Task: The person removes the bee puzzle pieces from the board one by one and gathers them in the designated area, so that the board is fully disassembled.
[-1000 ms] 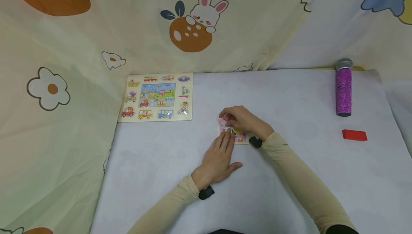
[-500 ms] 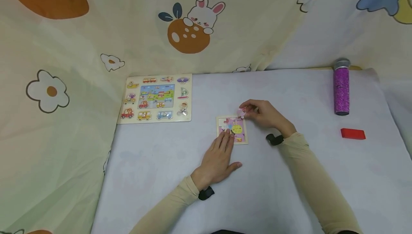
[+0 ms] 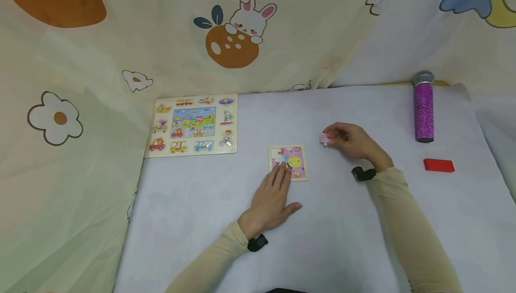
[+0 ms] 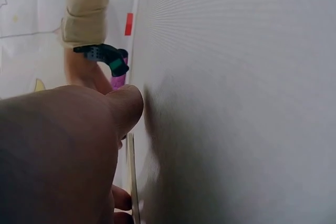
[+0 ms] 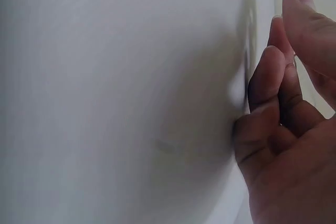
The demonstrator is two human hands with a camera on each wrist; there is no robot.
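Note:
A small square jigsaw puzzle [image 3: 297, 153] with a pale frame and a pink picture lies mid-table. On its lower left part rest the fingertips of my left hand [image 3: 269, 199], fingers straight and thumb spread out. White backing shows at the puzzle's upper left. To the right of the puzzle, my right hand [image 3: 352, 141] pinches a pink jigsaw piece [image 3: 324, 139] between thumb and fingertips. In the right wrist view the other fingers of the right hand [image 5: 283, 124] are curled close by the table. The board's thin edge [image 4: 132, 171] appears beside the left fingers in the left wrist view.
A larger wooden vehicle puzzle board [image 3: 230, 146] lies at the back left. At the right stand a purple glittery microphone-shaped cylinder [image 3: 423, 109] and, nearer, a red block [image 3: 439, 165]. A patterned curtain [image 3: 173, 42] hangs along the back and left table edges.
My right hand has lifted a pink jigsaw piece out of the puzzle and carried it to the right. The left hand has stayed on the puzzle.

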